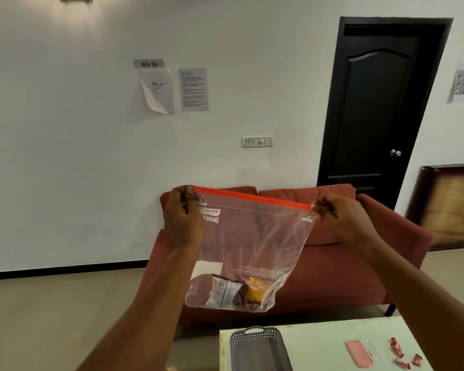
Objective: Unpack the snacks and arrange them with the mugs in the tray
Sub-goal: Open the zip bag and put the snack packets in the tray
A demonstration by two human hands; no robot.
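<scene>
Two hands are raised in front of the camera, and a clear bag [252, 245] is held up between them. The left hand [182, 218] is closed on the left top corner of the bag, with thumb and fingers pinched on the end of the orange zip strip [252, 198]. The right hand [343, 220] is closed in the same way on the right top corner. The strip is stretched almost straight from one hand to the other, a little lower on the right side.

Some snacks [239, 291] are seen at the bottom of the bag, well below the hands: a white and black packet and a yellow one, touching each other. How many are there cannot be told.

Below the hands, near the right forearm, a grey tray [281, 344] is placed on a pale table [319, 341]. A pink flat item [358, 353] and small red wrappers [397, 349] are lying on the table under the right arm. A red sofa [332, 263] is seen behind the bag.
</scene>
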